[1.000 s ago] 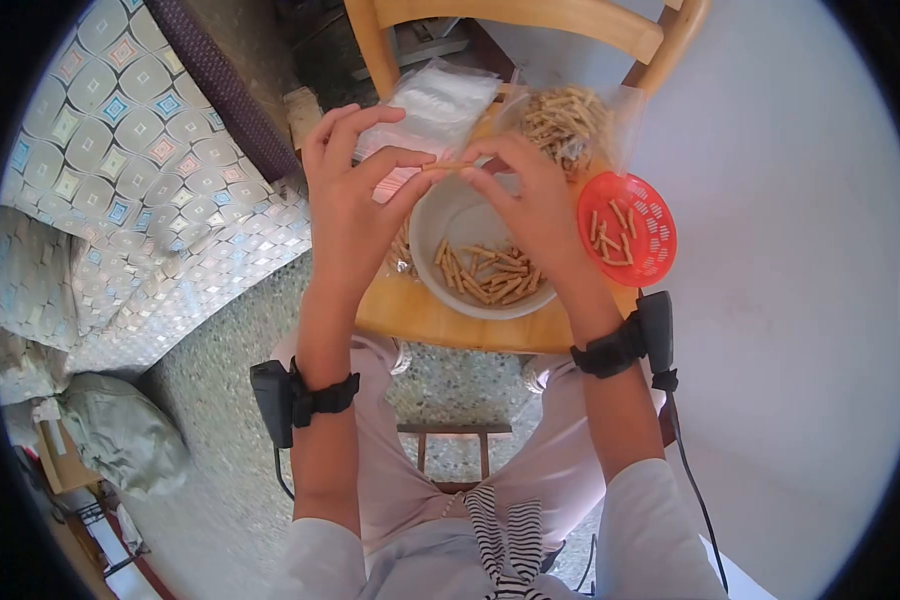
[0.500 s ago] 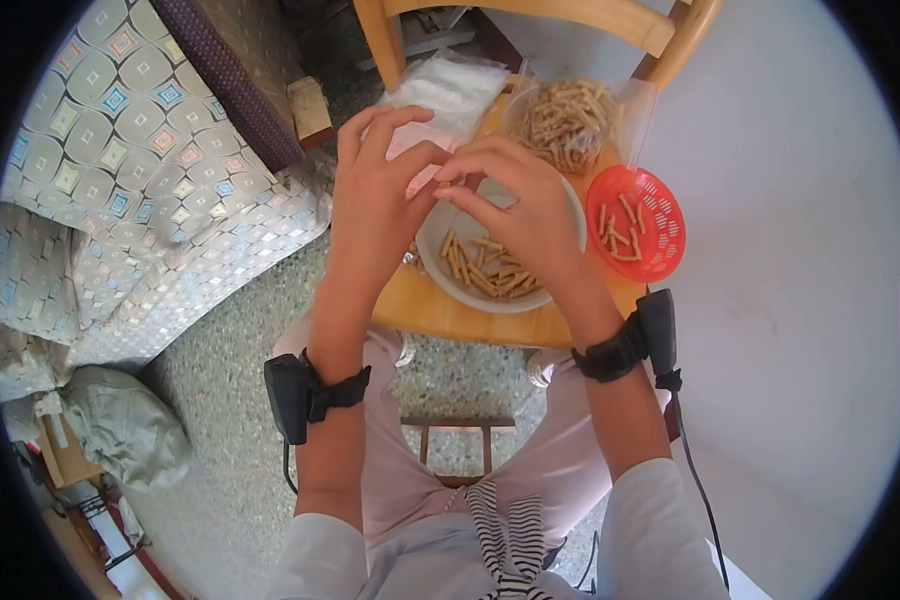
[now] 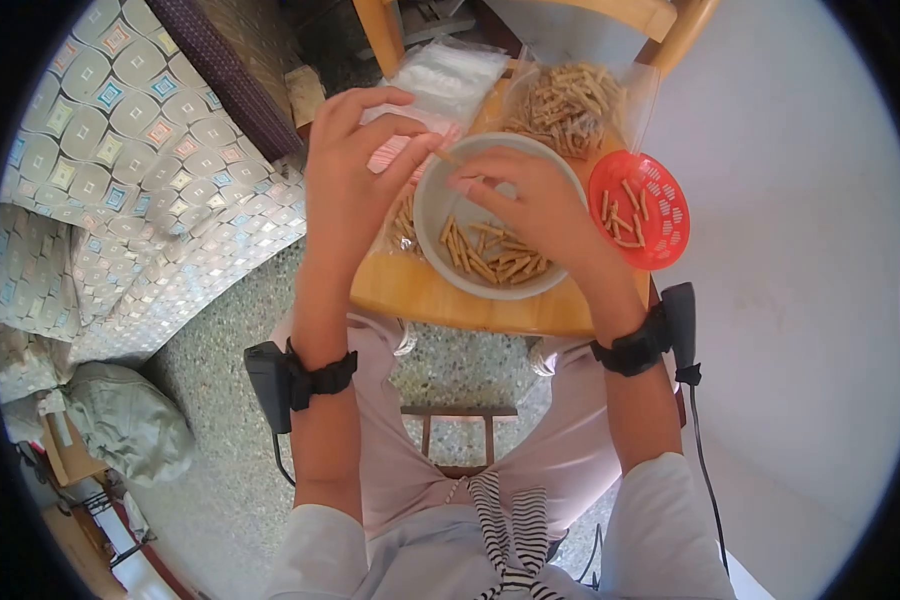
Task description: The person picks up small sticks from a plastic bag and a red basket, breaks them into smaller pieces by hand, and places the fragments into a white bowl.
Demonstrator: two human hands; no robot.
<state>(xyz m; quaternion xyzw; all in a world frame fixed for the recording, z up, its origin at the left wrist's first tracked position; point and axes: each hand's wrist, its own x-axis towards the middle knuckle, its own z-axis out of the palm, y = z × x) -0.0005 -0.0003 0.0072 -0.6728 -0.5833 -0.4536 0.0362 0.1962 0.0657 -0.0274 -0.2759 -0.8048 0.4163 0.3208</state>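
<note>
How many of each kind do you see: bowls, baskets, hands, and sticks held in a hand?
White bowl: 1
Red basket: 1
Hands: 2, left hand and right hand
Held stick, in the left hand: 1
Total: 5

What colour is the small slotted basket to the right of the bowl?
The basket is red; the head view shows it best.

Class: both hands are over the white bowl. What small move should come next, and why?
Probably dip the right hand to the sticks in the white bowl and pinch one: it hangs just above them, while the left hand pinches a stick at the rim.
</note>
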